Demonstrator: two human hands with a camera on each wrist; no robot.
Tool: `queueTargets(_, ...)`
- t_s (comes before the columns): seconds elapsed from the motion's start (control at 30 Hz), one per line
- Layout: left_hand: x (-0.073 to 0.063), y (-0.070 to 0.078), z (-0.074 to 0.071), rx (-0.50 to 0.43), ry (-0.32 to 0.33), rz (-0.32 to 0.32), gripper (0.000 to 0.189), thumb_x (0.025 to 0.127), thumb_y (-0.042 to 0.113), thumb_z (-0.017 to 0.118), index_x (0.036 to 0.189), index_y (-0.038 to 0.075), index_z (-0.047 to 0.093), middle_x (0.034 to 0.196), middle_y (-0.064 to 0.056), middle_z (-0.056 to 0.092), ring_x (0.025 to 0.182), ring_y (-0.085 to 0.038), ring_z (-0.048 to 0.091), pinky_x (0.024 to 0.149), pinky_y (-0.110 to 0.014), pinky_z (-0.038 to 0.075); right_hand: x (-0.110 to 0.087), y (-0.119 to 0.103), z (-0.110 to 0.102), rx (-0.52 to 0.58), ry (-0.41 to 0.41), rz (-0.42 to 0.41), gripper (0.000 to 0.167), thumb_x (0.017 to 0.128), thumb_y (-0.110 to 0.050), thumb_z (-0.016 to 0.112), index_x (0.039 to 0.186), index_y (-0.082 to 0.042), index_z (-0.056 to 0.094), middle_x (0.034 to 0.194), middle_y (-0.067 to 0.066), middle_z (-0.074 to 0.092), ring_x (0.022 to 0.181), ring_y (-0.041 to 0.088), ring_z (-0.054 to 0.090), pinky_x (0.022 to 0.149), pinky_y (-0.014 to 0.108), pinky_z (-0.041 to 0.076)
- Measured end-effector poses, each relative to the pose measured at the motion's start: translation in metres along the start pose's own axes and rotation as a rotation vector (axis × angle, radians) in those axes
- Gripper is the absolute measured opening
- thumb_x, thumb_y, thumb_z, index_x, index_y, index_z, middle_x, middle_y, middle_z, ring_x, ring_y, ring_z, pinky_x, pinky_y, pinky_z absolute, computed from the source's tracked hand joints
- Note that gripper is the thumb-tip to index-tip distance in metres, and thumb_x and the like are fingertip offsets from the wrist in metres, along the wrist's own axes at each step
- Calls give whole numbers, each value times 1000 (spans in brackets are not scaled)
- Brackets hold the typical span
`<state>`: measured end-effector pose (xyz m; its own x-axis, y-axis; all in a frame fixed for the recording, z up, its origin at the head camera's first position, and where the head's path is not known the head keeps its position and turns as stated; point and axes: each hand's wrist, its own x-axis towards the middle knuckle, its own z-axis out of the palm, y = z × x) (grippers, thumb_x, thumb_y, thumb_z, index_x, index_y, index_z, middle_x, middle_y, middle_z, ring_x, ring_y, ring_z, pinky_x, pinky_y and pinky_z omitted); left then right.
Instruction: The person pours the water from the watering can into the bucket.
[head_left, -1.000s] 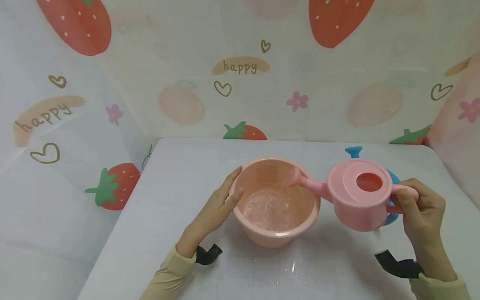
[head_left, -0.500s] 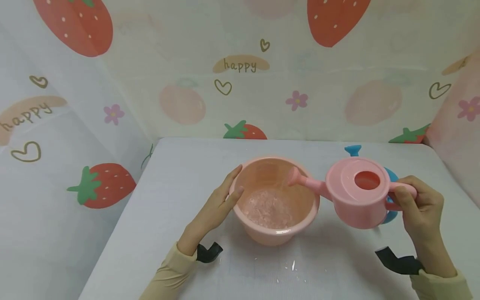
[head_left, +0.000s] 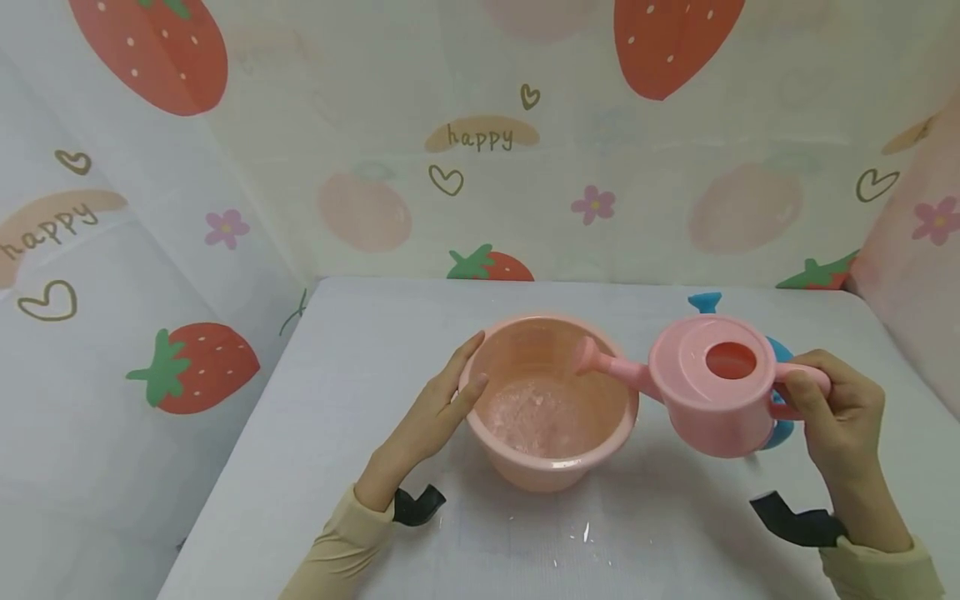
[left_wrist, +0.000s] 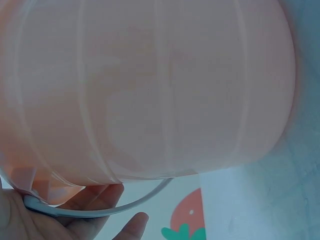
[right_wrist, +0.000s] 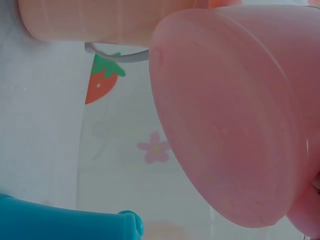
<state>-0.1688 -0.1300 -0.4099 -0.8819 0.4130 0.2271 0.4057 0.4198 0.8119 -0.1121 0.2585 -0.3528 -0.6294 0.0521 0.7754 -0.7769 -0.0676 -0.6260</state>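
My right hand [head_left: 843,412] grips the handle of a pink watering can [head_left: 716,425] held up at the right. The can's spout reaches over the inside of a peach plastic bucket [head_left: 551,475], and faint streaks show below its rose [head_left: 587,356]. Shallow water [head_left: 532,417] with ripples lies in the bucket. At the bucket's left rim rests my left hand [head_left: 431,412], fingers straight along the outside and thumb across the rim. In the left wrist view the bucket's grey handle [left_wrist: 95,213] crosses that palm. The right wrist view shows the can's underside [right_wrist: 220,125].
A blue thing with a flared tip [head_left: 705,302] stands behind the pink can, mostly hidden; a blue tube [right_wrist: 65,217] shows in the right wrist view. Water drops [head_left: 587,532] lie on the white table [head_left: 360,333] in front of the bucket. Patterned sheets [head_left: 637,150] enclose the back and sides.
The watering can and right hand have shifted very slightly left. Ripples in the bucket's water look different. My left hand keeps its place on the rim.
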Motion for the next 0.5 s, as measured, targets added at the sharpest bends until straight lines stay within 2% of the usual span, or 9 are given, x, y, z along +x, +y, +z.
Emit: queueTargets(0.5, -1, 1, 0, -32, -16, -15, 58, 95, 46, 42, 146, 37, 17, 150, 12, 24, 137, -10, 27, 109, -43, 29, 2, -2, -1, -22, -27, 18, 11, 86, 9, 55, 88, 18, 61, 78, 7, 66, 66, 10, 64, 61, 15, 52)
